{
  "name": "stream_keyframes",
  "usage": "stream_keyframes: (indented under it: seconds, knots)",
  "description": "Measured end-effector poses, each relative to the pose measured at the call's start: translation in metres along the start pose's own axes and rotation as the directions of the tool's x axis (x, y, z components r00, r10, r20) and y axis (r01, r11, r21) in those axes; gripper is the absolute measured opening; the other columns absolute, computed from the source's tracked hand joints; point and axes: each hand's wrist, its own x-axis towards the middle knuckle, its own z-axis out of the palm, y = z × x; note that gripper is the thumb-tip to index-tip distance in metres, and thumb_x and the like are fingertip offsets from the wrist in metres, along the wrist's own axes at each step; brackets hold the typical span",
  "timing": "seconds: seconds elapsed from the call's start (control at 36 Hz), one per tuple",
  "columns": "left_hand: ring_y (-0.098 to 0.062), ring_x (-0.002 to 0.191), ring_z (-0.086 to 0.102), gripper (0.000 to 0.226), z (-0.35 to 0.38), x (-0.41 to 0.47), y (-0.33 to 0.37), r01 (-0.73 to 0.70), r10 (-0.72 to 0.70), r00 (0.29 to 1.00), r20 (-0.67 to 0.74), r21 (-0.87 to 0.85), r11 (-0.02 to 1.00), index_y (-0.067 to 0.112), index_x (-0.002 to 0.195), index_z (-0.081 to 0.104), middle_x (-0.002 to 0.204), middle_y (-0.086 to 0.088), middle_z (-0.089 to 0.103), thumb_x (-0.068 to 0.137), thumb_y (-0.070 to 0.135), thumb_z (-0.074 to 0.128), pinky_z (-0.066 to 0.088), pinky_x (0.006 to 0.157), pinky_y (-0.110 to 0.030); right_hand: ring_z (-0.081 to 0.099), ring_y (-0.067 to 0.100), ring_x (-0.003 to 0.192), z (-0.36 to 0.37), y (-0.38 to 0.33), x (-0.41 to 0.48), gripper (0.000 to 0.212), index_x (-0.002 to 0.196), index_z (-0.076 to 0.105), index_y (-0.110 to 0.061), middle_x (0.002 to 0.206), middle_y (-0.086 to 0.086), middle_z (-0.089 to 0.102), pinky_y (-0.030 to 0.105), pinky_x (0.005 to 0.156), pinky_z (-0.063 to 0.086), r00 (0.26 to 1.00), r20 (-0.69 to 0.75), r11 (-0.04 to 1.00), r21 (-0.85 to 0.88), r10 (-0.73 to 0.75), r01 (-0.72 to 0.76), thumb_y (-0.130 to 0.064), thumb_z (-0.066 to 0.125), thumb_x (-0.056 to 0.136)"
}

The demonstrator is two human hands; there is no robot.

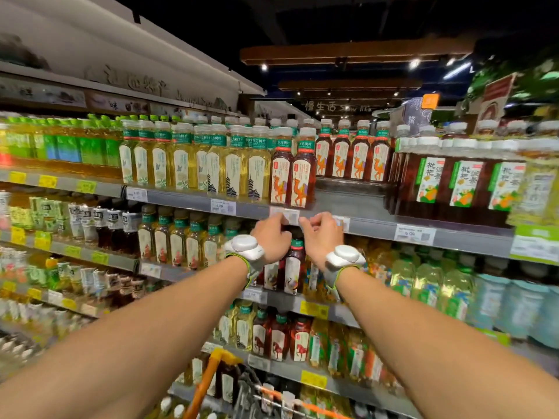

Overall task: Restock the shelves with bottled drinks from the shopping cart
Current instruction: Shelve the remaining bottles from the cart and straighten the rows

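Both bare arms reach up to the middle of the picture. The left hand (272,235) has its fingers curled round the top of a dark red plastic tea bottle with a green neck band (294,267). This bottle stands at the front of the second shelf, just under the grey metal shelf edge (372,228). The right hand (322,237) is at 3 o'clock from the bottle top, right beside it, with its fingers curled. I cannot tell if it holds anything. At 12 o'clock from the hands, two brown bottles with orange camel labels (292,176) stand on the higher shelf. At 6 o'clock, low down, is the wire shopping cart with an orange handle (208,379).
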Motion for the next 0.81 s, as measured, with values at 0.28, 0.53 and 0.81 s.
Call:
stream_keyframes:
  seconds: [0.28, 0.53, 0.81]
  knots:
    - [-0.035, 0.098, 0.065, 0.026, 0.084, -0.109, -0.072, 0.167, -0.130, 0.964, 0.233, -0.145, 0.975, 0.013, 0.121, 0.056, 0.099, -0.014, 0.070, 0.097, 0.021, 0.049, 0.051, 0.085, -0.041, 0.053, 0.022, 0.075, 0.024, 0.077, -0.147, 0.026, 0.088, 0.058, -0.010, 0.078, 0.004, 0.060, 0.027, 0.059, 0.025, 0.943, 0.127, 0.951, -0.074, 0.306, -0.299, -0.034, 0.063, 0.096]
    - [-0.034, 0.101, 0.063, 0.025, 0.154, -0.173, -0.073, 0.287, -0.229, 0.913, 0.339, -0.131, 0.949, 0.014, 0.121, 0.057, 0.107, -0.012, 0.067, 0.098, 0.021, 0.048, 0.048, 0.081, -0.036, 0.054, 0.020, 0.073, 0.018, 0.135, -0.229, 0.033, 0.089, 0.062, -0.006, 0.070, -0.003, 0.055, 0.028, 0.060, 0.027, 0.888, 0.117, 0.894, -0.111, 0.445, -0.433, -0.038, 0.065, 0.095]
    - [-0.033, 0.104, 0.063, 0.026, 0.282, -0.227, -0.043, 0.423, -0.347, 0.802, 0.487, -0.052, 0.905, 0.004, 0.117, 0.062, 0.110, -0.016, 0.067, 0.099, 0.020, 0.051, 0.048, 0.088, -0.037, 0.055, 0.022, 0.082, -0.034, 0.263, -0.282, 0.028, 0.089, 0.063, -0.010, 0.081, 0.003, 0.059, 0.027, 0.066, 0.026, 0.748, 0.259, 0.790, -0.256, 0.612, -0.557, -0.037, 0.061, 0.097]
